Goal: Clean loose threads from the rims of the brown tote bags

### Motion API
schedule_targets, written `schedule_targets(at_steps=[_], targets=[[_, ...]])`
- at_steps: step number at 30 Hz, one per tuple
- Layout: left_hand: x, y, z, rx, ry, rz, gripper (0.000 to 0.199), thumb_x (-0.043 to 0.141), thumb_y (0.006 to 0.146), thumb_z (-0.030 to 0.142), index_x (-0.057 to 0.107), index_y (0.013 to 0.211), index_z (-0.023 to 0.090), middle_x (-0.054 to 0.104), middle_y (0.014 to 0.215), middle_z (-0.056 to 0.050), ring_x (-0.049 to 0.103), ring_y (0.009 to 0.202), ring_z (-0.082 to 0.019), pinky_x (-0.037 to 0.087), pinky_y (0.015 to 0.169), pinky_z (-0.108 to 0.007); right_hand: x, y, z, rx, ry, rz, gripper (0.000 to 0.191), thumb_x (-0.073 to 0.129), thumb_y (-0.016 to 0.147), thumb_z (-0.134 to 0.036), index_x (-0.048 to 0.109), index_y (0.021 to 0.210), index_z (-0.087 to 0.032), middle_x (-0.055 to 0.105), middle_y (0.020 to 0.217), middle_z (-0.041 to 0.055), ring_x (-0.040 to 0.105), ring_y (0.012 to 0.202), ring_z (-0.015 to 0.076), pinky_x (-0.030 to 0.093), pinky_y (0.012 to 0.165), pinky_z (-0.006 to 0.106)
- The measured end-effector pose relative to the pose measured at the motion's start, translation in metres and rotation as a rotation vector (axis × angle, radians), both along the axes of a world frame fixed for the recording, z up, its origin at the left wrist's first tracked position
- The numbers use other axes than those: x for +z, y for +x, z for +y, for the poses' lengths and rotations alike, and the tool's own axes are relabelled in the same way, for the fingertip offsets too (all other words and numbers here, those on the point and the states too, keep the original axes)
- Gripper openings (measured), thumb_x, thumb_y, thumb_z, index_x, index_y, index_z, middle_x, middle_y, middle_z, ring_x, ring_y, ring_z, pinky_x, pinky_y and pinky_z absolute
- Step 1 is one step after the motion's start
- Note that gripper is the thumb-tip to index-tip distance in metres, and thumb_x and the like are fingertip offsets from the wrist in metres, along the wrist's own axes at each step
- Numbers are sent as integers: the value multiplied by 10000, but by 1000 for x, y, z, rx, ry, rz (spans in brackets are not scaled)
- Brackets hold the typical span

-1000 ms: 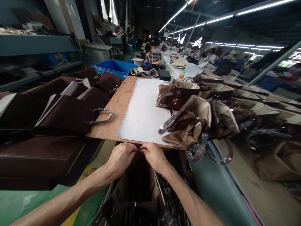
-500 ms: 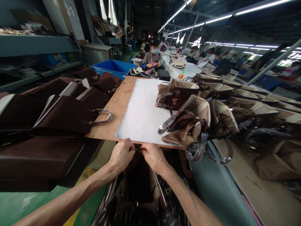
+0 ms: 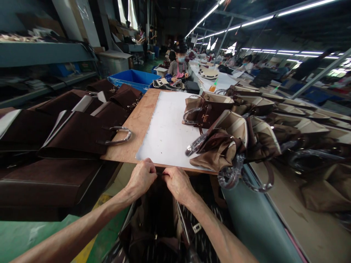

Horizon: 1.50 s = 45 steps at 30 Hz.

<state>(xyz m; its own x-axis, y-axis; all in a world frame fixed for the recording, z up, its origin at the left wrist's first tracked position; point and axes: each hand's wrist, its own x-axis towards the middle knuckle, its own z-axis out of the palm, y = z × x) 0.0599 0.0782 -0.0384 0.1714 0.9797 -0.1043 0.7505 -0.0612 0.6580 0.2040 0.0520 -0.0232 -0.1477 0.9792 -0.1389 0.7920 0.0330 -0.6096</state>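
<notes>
My left hand [image 3: 143, 176] and my right hand [image 3: 177, 182] are close together at the near edge of the wooden board [image 3: 142, 120], fingers pinched. Between them runs a thin dark edge, seemingly the upper rim of the dark brown bag [image 3: 156, 219] below, which stands open toward me. Both hands grip that edge. The bag's lower part is dark and partly hidden by my right forearm. A white sheet [image 3: 167, 128] lies on the board just beyond my fingers.
Dark brown bag pieces [image 3: 76, 133] are piled at the left. Brown bags with plastic-wrapped handles [image 3: 219, 142] crowd the right. A blue bin [image 3: 134, 78] and a seated person [image 3: 177, 69] are beyond the board.
The view has shifted slightly. Both hands keep their pinch on the dark edge, and the bag below has shifted a little.
</notes>
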Motion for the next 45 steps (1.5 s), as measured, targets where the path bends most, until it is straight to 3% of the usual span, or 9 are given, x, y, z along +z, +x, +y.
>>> schedule_targets(at_steps=[6,17,23,26,29,31,34,39,45], targets=[[-4,-5,2,-49,-31,-3,99,535,626,115,468,558,142,443,507,44,403,544,-93,262,517,-208,2,3,1,19,-13,43,177,480,744,-235,641,676,-205,634,649,-3,544,663,118,317,589,213],[-4,-12,0,-181,17,-193,116,470,604,72,479,687,152,467,585,54,414,576,-86,287,540,-193,3,6,1,19,-21,-10,170,506,756,-305,655,717,-233,655,706,-7,564,727,143,329,630,232],[-10,-11,2,-159,4,-304,176,460,587,61,464,731,161,497,592,53,438,575,-89,300,532,-195,1,-4,6,188,-27,81,215,521,754,-250,641,928,-283,673,904,-26,586,879,144,367,723,219],[-3,-16,0,-147,-67,-337,179,479,609,89,477,772,164,526,618,39,478,597,-105,341,559,-204,0,-11,10,244,-47,-28,213,517,761,-267,642,932,-246,677,886,7,594,881,164,370,707,230],[7,-30,-20,-79,-78,-373,307,532,664,187,486,967,167,598,853,-20,545,808,-156,408,738,-246,2,-16,11,258,-34,-162,205,466,796,-284,655,824,-210,680,815,37,597,837,172,354,672,242],[11,-44,-44,8,-104,-340,551,609,654,302,419,1155,173,542,1121,-77,488,1045,-211,367,903,-297,5,-17,11,248,-29,-180,207,469,792,-288,646,731,-198,664,731,30,585,760,154,339,637,236],[9,-63,-84,116,-220,-261,749,623,652,422,316,1285,168,469,1247,-96,422,1149,-242,316,981,-320,8,-18,9,237,-37,-143,210,505,770,-312,618,646,-187,605,614,-1,528,640,120,318,592,221],[20,-74,-114,27,-344,-319,437,461,752,329,465,1159,170,618,977,-26,563,890,-201,434,756,-248,20,-23,7,263,-34,-127,189,506,746,-293,613,632,-187,541,565,-20,466,590,105,288,556,215],[37,-86,-88,23,-206,-294,423,436,609,135,539,1016,182,608,853,-1,561,777,-159,411,633,-198,59,-16,21,218,-23,-224,159,539,679,-284,581,569,-178,453,531,-31,411,570,103,249,530,229]])
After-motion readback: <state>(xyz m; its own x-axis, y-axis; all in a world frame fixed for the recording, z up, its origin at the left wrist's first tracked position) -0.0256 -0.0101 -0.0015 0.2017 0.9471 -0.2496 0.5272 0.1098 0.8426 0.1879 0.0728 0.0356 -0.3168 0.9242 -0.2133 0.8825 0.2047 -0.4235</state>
